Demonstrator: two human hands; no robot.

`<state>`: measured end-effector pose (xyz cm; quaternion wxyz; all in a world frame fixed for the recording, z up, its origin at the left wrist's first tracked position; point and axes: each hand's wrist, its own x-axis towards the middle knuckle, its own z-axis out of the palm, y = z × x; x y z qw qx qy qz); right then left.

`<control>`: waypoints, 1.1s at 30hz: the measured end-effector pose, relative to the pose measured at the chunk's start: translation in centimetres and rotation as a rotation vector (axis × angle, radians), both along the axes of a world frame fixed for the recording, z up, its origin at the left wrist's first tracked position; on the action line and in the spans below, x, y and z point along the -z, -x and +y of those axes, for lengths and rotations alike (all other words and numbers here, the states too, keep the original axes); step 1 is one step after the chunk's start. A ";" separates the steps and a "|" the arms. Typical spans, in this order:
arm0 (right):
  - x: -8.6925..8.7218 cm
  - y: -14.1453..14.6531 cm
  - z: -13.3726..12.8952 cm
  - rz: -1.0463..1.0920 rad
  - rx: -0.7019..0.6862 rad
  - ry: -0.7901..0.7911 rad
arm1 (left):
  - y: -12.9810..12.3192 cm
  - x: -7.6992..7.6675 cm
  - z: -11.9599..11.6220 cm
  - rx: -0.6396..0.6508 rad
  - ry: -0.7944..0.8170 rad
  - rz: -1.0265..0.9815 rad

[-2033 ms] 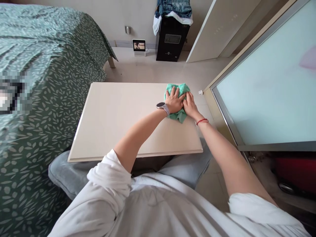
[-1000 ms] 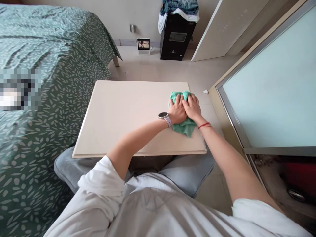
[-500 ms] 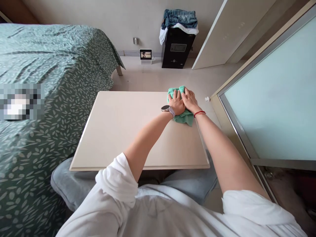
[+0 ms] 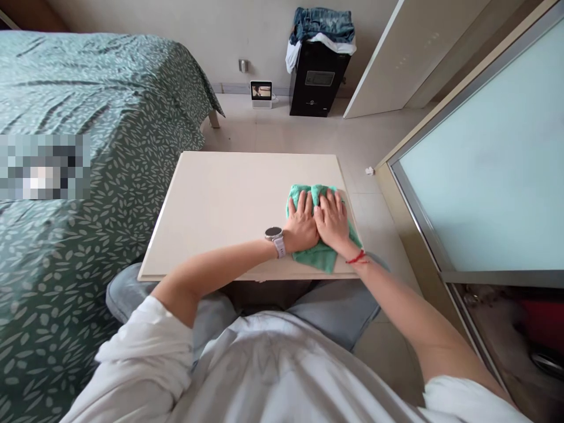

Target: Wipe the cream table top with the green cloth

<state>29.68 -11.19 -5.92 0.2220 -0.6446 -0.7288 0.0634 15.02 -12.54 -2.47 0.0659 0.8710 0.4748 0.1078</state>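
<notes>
cloth (image 4: 319, 255): green terry fabric, soft, nubby, matt, bunched under both hands
bench (image 4: 229, 200): pale cream board, smooth, faint satin sheen
bedspread (image 4: 88, 147): woven cotton-like fabric, matt, creased, leaf print
watch (image 4: 274, 234): glossy dark face, metal rim, pale smooth strap
bracelet (image 4: 356, 257): thin red cord
door panel (image 4: 493, 170): frosted glass in brushed metal frame
floor (image 4: 282, 132): pale tiles, smooth, low shine
black cabinet (image 4: 315, 88): glossy front

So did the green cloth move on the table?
Yes. The cloth slid from the table's far right corner toward its near edge, under both hands.
</notes>
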 end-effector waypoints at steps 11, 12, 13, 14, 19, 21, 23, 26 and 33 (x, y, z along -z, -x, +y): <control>-1.2 5.7 -15.5 -0.058 -0.191 0.007 | 7.2 1.3 -12.7 0.025 -0.075 0.067; -1.2 5.8 -15.1 -0.060 -0.190 0.014 | 7.2 1.4 -12.4 0.018 -0.082 0.063; -1.2 5.9 -14.2 -0.057 -0.186 0.022 | 7.1 1.5 -11.7 0.003 -0.083 0.056; -1.3 6.1 -12.9 -0.051 -0.180 0.032 | 7.0 1.7 -10.6 -0.017 -0.077 0.048; -1.4 7.0 -2.1 -0.028 -0.165 0.058 | 6.8 1.2 -1.3 -0.066 0.014 0.045; -1.5 7.5 3.0 -0.024 -0.163 0.062 | 7.1 0.5 3.3 -0.093 0.041 0.046; -1.7 8.0 7.8 -0.014 -0.161 0.065 | 7.3 -0.3 7.5 -0.110 0.073 0.049; -2.2 8.8 13.7 -0.014 -0.164 0.079 | 7.5 -1.3 12.7 -0.158 0.115 0.052; -2.8 9.3 20.5 -0.037 -0.161 0.125 | 7.4 -3.0 17.8 -0.223 0.141 0.037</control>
